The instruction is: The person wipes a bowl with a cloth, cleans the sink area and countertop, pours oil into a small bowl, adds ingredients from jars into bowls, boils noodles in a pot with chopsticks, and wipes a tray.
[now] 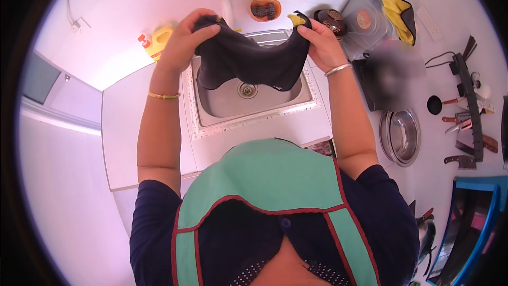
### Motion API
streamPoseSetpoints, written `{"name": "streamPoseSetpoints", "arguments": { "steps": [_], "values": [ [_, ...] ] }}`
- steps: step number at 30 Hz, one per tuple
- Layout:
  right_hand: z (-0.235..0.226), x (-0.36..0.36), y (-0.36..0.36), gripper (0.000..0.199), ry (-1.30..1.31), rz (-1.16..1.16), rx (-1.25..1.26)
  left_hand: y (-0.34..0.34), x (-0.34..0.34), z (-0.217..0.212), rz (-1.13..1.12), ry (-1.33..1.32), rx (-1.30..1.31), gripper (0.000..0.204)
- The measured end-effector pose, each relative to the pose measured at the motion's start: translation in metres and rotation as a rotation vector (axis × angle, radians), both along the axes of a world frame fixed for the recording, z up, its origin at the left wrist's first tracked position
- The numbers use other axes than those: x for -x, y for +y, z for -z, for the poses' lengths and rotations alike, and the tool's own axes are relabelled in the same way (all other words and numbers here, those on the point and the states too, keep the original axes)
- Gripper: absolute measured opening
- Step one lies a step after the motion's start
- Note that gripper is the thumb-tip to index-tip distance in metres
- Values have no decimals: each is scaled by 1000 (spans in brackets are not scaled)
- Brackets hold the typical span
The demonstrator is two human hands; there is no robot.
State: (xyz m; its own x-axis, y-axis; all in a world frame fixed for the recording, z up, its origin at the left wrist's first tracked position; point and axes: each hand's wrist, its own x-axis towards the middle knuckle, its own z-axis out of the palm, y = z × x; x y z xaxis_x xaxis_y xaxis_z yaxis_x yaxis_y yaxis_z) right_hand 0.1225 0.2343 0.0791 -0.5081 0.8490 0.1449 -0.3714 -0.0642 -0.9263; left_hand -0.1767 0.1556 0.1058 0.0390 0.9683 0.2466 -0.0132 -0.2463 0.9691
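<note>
A dark grey cloth (pixel 248 61) hangs stretched between my two hands over a steel sink (pixel 222 107). My left hand (pixel 191 37) pinches its upper left corner, thumb on the near side. At the upper right corner my right hand (pixel 321 42) is closed on the cloth, where a bit of yellow underside shows folded over. Between the hands the top edge sags, and the lower edge hangs above the basin. The sink's drain (pixel 247 90) shows just below the cloth; the cloth hides much of the back of the basin.
Behind the sink at left stands a yellow bottle (pixel 160 39) with a red cap. An orange holder (pixel 265 9) with dark scrubbers hangs on the wall. A yellow and grey cloth (pixel 399 18) hangs at right. Steel bowls (pixel 400 136) and a knife rack (pixel 468 108) are farther right.
</note>
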Motion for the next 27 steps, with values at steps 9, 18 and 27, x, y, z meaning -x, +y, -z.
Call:
{"name": "streamPoseSetpoints", "arguments": {
  "steps": [9,18,27],
  "values": [
    [-15,1,7,18,-798,-117,-487,-15,9,-1,-135,798,210,25],
    [15,68,-13,33,-350,-69,-378,12,-49,32,-25,254,62,18],
    [-53,58,-20,17,-455,-365,-492,18,-40,59,273,-599,334,35]
  ]
}}
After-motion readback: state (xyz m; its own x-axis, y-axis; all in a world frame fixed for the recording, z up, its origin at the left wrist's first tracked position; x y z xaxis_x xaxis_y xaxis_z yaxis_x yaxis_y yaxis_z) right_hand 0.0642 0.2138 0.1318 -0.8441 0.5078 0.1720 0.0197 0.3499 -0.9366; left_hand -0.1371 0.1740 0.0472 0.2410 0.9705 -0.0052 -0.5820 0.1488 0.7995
